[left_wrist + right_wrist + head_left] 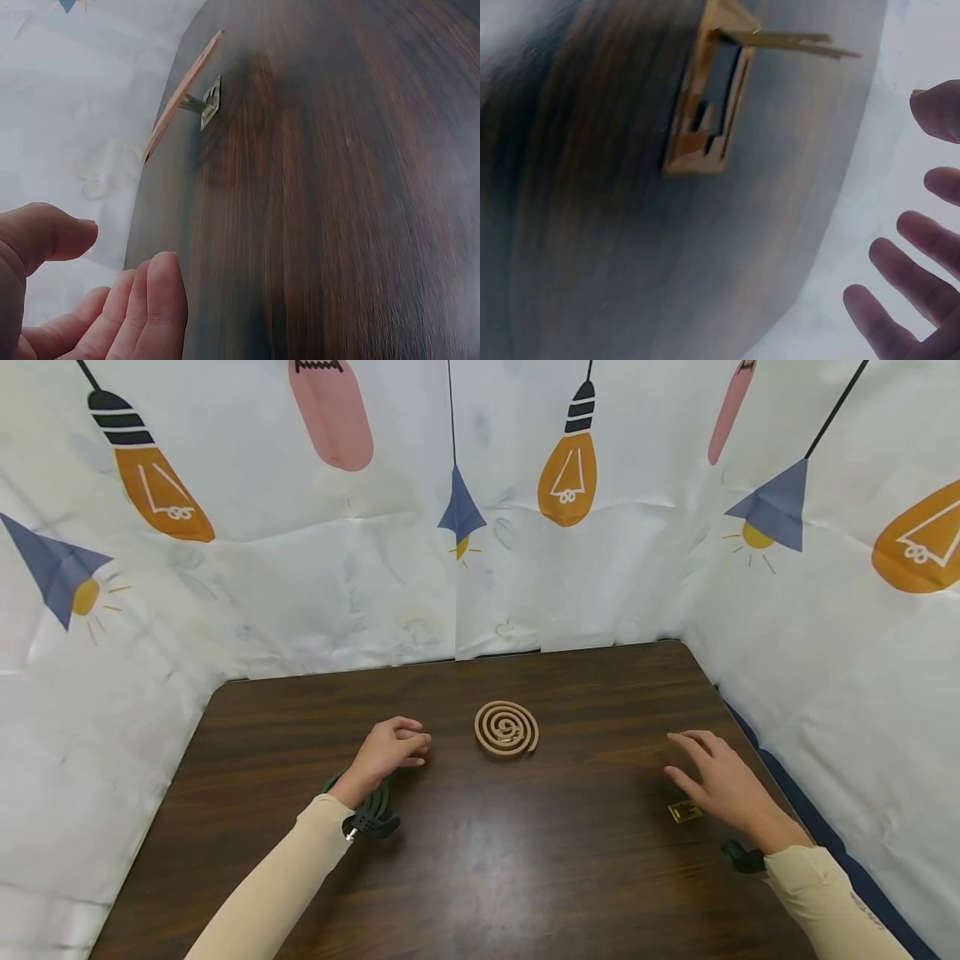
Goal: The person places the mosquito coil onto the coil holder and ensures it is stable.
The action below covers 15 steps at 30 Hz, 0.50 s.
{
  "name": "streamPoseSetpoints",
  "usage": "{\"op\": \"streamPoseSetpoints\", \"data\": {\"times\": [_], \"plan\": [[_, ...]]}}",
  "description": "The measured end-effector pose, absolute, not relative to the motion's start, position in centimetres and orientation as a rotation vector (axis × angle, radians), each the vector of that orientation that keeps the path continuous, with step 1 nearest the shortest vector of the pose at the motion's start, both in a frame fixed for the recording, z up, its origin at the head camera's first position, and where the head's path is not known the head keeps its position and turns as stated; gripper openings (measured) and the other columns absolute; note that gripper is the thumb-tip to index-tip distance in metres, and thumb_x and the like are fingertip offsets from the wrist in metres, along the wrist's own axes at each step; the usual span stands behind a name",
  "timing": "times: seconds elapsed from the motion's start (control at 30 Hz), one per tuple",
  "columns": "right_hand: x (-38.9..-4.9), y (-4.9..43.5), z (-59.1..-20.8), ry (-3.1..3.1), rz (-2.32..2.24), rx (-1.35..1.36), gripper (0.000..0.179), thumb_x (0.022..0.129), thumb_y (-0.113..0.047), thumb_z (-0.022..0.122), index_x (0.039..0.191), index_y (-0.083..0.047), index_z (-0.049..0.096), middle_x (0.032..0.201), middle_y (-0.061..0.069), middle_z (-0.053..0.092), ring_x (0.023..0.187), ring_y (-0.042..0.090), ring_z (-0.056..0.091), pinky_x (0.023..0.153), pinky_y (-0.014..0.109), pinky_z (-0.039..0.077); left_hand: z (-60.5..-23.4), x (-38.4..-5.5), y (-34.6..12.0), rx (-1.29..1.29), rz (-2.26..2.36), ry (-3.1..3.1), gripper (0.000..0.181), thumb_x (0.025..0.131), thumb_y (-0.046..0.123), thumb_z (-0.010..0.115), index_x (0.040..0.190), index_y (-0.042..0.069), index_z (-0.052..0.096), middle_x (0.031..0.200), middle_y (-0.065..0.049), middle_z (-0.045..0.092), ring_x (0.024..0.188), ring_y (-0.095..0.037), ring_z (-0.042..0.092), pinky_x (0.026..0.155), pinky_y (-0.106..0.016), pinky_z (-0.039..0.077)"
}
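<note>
A brown mosquito coil (492, 727) sits raised near the table's middle; the left wrist view shows it edge-on, the coil (182, 97) propped on a small metal stand (212, 101). My left hand (390, 749) hovers to its left, fingers loosely bent, holding nothing. Beneath that wrist lies a dark green coil (380, 799), mostly hidden by the arm. On the right, my right hand (723, 781) is spread over the table with nothing in it. Beside its thumb lies a second, gold-coloured metal stand (685, 812); up close, this stand (694, 142) has a prong standing up from its plate.
The dark wooden table (480, 860) has a back edge against a white cloth (360, 577) printed with lamps and bulbs. The cloth also hangs along both sides. Black straps (375, 824) circle the wrists over cream sleeves.
</note>
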State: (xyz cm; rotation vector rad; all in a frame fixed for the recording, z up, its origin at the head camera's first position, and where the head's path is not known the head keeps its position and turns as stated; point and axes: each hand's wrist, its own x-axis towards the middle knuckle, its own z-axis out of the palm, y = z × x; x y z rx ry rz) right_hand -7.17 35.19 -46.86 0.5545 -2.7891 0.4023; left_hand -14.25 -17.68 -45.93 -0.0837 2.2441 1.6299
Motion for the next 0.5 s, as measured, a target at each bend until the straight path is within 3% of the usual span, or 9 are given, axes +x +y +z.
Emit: {"op": "streamPoseSetpoints", "data": {"times": [0.5], "plan": [[-5.6,36.9,-48.0,-2.828,0.402,0.515,0.054,0.087,-0.017,0.083,0.135,-0.004,0.062,0.127,0.021,0.06,0.111,0.042,0.061,0.087,0.062,0.053,-45.3,-13.0,-20.8,-0.084,1.548,2.304,0.055,0.102,0.024,0.065,0.144,-0.007,0.047,0.137,-0.032,0.061,0.121,-0.04,0.067,0.092,-0.042,0.064]]}}
